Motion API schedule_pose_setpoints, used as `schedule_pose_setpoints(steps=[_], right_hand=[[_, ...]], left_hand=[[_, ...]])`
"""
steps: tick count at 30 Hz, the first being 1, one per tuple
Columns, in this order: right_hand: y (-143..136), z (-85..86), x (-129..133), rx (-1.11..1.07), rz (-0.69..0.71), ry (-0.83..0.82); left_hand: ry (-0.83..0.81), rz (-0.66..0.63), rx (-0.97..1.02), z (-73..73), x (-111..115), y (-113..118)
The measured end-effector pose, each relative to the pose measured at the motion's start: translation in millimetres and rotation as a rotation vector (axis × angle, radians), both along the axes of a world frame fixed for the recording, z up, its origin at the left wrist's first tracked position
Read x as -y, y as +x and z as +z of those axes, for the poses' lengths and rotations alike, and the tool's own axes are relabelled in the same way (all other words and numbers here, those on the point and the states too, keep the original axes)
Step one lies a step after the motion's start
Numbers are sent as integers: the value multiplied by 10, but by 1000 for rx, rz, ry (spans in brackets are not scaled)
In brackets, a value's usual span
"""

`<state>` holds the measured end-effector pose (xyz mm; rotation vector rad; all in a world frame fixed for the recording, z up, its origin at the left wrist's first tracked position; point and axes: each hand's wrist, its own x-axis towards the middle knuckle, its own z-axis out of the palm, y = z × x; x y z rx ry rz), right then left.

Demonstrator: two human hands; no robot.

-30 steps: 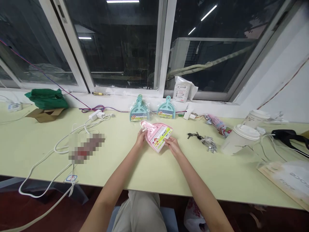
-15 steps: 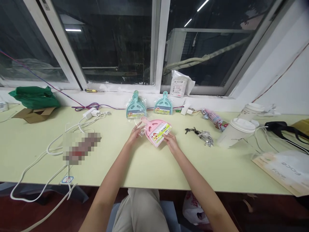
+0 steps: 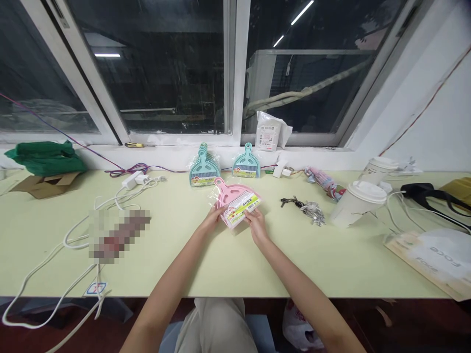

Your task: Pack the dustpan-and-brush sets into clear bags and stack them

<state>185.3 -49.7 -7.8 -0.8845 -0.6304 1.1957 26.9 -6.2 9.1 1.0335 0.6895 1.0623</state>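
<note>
A pink dustpan-and-brush set in clear wrapping is held between my hands above the middle of the table, its handle pointing up and left. My left hand grips its lower left edge, with the fingertips partly behind it. My right hand pinches its lower right edge beside the yellow label. Behind it, a stack of turquoise sets leans against the wall below the window. Another turquoise set stands just to the right of that stack.
White cables and a pixelated object lie at the left, near a green bag on a cardboard box. Keys, paper cups and a folded umbrella are at the right. The table ends at my lap.
My left hand has moved from beside the pink set's handle down to its left edge and taken hold there. The view has shifted slightly.
</note>
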Motion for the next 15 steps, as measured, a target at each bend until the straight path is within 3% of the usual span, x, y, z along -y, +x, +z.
schedule_pose_setpoints(steps=[6,11,15], right_hand=[[141,10,-88,21,-51,10],[246,4,-133,65,4,3],[164,-26,-112,45,-42,29]], left_hand=[[-105,-136,36,-44,92,192],[-28,-105,27,8,124,231],[-17,-47,37,-50,170,293]])
